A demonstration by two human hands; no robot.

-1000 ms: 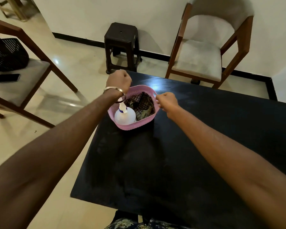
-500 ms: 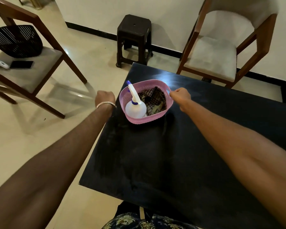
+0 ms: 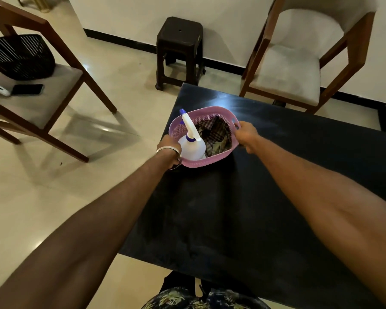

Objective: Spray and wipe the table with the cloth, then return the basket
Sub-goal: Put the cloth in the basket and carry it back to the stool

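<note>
Between both hands [image 3: 246, 133], pink basket [image 3: 201, 162], gripped

A pink basket [image 3: 201, 162] sits on the black desk [image 3: 265, 208] at 12 o'clock, holding a white spray bottle [image 3: 193, 147] and a checked cloth [image 3: 216, 136].

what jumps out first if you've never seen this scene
A pink basket sits at the far left corner of a black table, holding a white spray bottle and a checked cloth. The left hand and right hand hold it on either side. A black basket rests on the chair at left.
</note>
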